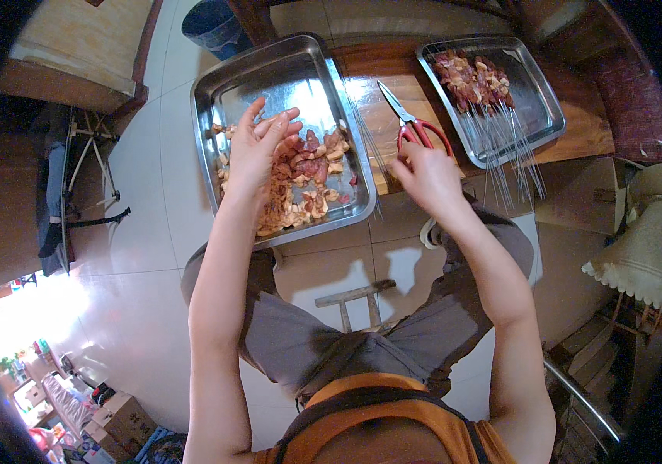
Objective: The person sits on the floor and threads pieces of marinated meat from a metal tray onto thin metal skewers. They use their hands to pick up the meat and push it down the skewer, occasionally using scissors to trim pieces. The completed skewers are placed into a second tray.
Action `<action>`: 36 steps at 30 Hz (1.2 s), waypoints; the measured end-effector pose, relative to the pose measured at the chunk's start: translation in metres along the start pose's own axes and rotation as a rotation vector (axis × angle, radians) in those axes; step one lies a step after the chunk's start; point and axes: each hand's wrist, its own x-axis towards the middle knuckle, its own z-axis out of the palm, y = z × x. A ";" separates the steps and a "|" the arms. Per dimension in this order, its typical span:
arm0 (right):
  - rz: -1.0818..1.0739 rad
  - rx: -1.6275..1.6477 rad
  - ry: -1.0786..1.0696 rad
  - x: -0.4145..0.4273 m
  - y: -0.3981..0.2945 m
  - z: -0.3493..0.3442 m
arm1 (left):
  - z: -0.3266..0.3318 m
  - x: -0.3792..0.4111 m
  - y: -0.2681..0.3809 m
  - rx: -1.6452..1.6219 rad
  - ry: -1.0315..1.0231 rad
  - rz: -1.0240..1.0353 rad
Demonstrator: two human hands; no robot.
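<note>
My left hand [261,136] is raised over a large steel tray [370,194], its fingers partly curled and spread. Whether a small piece sits between thumb and fingers is unclear. Below and beside it lie chunks of raw, marinated-looking meat [302,165], some reddish, others pale and yellowish. My right hand [429,177] is between the two trays, fingers bent inward, close to the red handles of a pair of scissors [418,124]. Its fingertips are near several loose metal skewers [371,139] along the large tray's right side. I cannot tell whether it grips one.
A smaller steel tray [560,124] on the wooden table [580,139] holds threaded meat skewers [476,81], their bare ends jutting over its near rim. A blue bin [215,29] stands behind the large tray. A small wooden stool [357,294] is on the floor between my legs.
</note>
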 end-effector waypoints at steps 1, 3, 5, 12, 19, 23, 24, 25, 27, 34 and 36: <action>-0.005 -0.057 -0.074 0.000 0.000 0.008 | 0.000 0.001 0.000 0.005 -0.003 0.003; 0.017 -0.044 -0.097 0.000 -0.006 0.019 | -0.001 0.001 0.001 0.015 -0.004 0.001; -0.003 -0.069 -0.123 0.003 -0.007 0.025 | -0.002 0.000 0.004 0.026 0.002 -0.010; 0.049 -0.064 -0.184 0.007 -0.012 0.015 | -0.013 0.001 0.003 0.017 0.024 0.018; 0.068 0.404 -0.182 0.008 -0.006 -0.005 | -0.017 0.000 0.013 0.032 -0.016 -0.038; -0.142 0.478 -0.265 -0.020 -0.023 -0.002 | -0.020 0.000 0.020 -0.082 -0.142 -0.072; -0.253 0.411 -0.222 -0.027 -0.029 -0.003 | -0.025 0.003 0.018 -0.142 -0.242 -0.073; -0.370 0.350 -0.179 -0.033 -0.036 -0.004 | -0.030 0.004 0.021 -0.182 -0.333 -0.056; -0.493 0.145 -0.206 -0.041 -0.043 -0.006 | -0.034 0.003 0.032 -0.260 -0.449 -0.003; -0.477 0.694 -0.448 -0.051 -0.054 0.008 | -0.033 -0.004 0.034 -0.339 -0.511 0.028; -0.237 1.109 -0.700 -0.054 -0.058 0.008 | -0.022 -0.005 0.022 -0.284 -0.503 0.049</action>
